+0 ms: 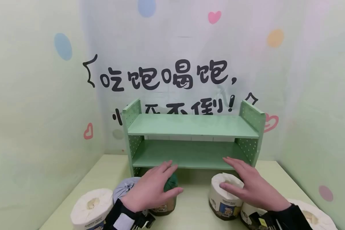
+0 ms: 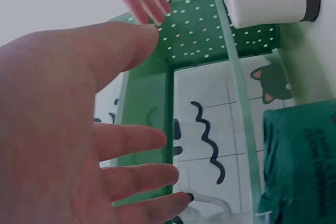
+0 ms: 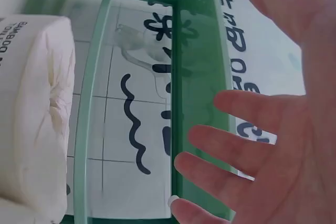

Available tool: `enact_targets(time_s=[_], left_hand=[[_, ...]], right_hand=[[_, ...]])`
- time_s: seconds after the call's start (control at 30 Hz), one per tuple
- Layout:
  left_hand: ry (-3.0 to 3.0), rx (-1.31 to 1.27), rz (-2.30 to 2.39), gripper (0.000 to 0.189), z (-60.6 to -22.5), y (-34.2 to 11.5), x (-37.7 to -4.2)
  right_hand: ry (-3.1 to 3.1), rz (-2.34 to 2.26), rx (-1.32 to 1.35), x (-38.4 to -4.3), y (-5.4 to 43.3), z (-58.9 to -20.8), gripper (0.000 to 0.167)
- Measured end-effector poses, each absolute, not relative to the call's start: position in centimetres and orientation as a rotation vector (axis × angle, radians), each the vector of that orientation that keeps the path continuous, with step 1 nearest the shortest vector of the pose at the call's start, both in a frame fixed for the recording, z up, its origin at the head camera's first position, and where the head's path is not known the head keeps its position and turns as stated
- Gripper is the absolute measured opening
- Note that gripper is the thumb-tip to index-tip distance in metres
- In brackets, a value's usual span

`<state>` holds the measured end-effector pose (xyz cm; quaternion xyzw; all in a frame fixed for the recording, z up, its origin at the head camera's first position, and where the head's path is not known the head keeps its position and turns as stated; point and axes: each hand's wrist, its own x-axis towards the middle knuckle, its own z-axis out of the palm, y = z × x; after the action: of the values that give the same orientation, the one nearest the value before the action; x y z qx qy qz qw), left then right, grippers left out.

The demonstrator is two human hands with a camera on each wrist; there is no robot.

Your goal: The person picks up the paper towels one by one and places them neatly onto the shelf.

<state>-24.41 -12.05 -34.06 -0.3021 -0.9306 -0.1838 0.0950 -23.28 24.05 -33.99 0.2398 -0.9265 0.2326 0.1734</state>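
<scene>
My left hand (image 1: pixel 152 190), fingers spread and straight, hovers over a green-wrapped roll (image 1: pixel 171 182) and a grey-blue-wrapped roll (image 1: pixel 126 187). It holds nothing. Opposite it, my right hand (image 1: pixel 257 188) is held with straight fingers above a white paper-wrapped toilet roll (image 1: pixel 225 191); whether the thumb touches its top I cannot tell. Both hands are in front of a green two-tier shelf (image 1: pixel 189 126). The left wrist view shows the green-wrapped roll (image 2: pixel 302 156) below the left fingers. In the right wrist view, a white roll (image 3: pixel 37 108) lies apart from the right fingers (image 3: pixel 226 150).
Another white toilet roll (image 1: pixel 90 207) stands at the front left. More white rolls, one at the far right (image 1: pixel 313 217), sit partly behind the right wrist. The pale table (image 1: pixel 194 204) is bounded by printed walls (image 1: pixel 40 111) on three sides.
</scene>
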Motion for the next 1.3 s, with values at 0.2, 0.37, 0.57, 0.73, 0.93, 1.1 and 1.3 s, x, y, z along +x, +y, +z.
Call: enact_targets(time_s=[0.2,0.37,0.57,0.73,0.93,1.1,1.3], left_hand=[[-2.695,-0.927,-0.539,0.07,-33.7,-12.5,-24.6],[-2.652,-0.952,-0.657,0.059,-33.8,-12.4,-25.1],[-2.64,-0.941,-0.695,0.055,-34.1,-12.2,-25.5],[-2.633,-0.949,-0.644,0.054,-33.9,-11.9,-25.6],[-2.661,-0.956,-0.658,0.053,-34.4,-11.6,-25.4],[-2.653,-0.959,-0.647,0.052,-35.0,-11.4,-25.3],[-2.628,-0.95,-0.613,0.05,-35.2,-11.4,-25.2]], right_hand=[[-2.645,0.75,0.57,-22.5,26.7,-34.4,0.079],[-2.638,0.695,0.484,-21.8,29.5,-35.5,0.079],[-2.623,0.667,0.342,-20.5,34.1,-37.0,0.086],[-2.658,0.643,0.215,-19.3,39.0,-38.5,0.087],[-2.693,0.743,0.052,-18.0,43.0,-41.4,0.091],[-2.495,0.755,0.016,-16.9,44.5,-45.5,0.097],[-2.439,0.694,-0.015,-16.7,45.9,-48.6,0.12]])
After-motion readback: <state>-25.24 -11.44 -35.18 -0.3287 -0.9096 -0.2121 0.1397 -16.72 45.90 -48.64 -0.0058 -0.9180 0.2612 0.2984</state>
